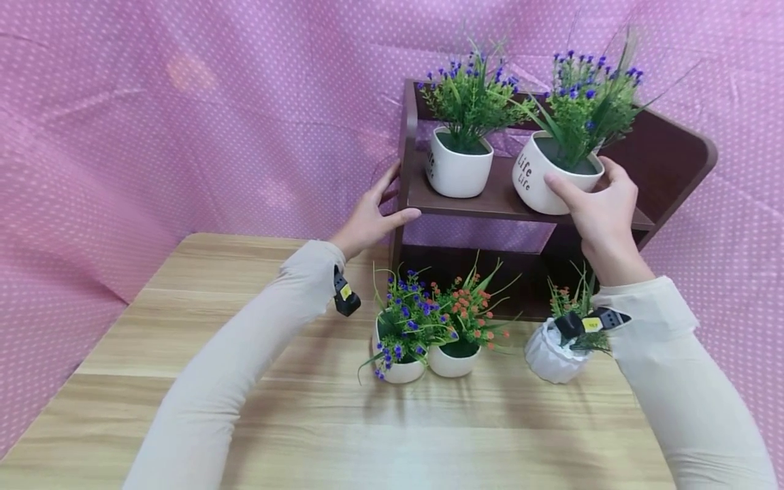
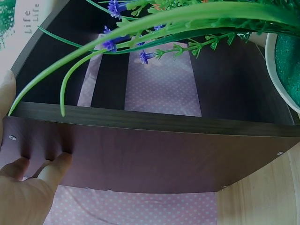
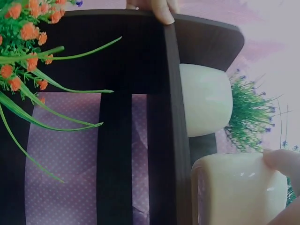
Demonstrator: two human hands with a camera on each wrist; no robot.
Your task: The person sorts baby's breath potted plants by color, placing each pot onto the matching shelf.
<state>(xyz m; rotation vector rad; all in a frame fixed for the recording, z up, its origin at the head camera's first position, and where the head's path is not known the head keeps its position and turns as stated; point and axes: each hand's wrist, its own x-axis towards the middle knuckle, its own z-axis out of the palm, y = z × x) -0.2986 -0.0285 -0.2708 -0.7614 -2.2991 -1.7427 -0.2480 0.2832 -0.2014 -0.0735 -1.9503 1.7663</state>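
Note:
My right hand (image 1: pixel 606 207) grips the right side of a white "Life" flowerpot (image 1: pixel 531 178) with purple flowers, its thumb on the front wall. The pot tilts slightly at the front of the dark brown shelf's upper board (image 1: pixel 505 178); whether its base touches the board I cannot tell. Left of it a matching white flowerpot (image 1: pixel 459 173) stands upright on the same board. My left hand (image 1: pixel 373 219) rests against the shelf's left side. In the left wrist view, fingertips (image 2: pixel 58 164) press the outer side panel (image 2: pixel 154 159), while the thumb lies by the front edge.
On the wooden table (image 1: pixel 294 422), before the shelf, stand a pot with purple flowers (image 1: pixel 401 371), a pot with orange flowers (image 1: pixel 453 364) and a white ribbed pot (image 1: pixel 554 361) under my right wrist. A pink dotted cloth (image 1: pixel 214 122) hangs behind.

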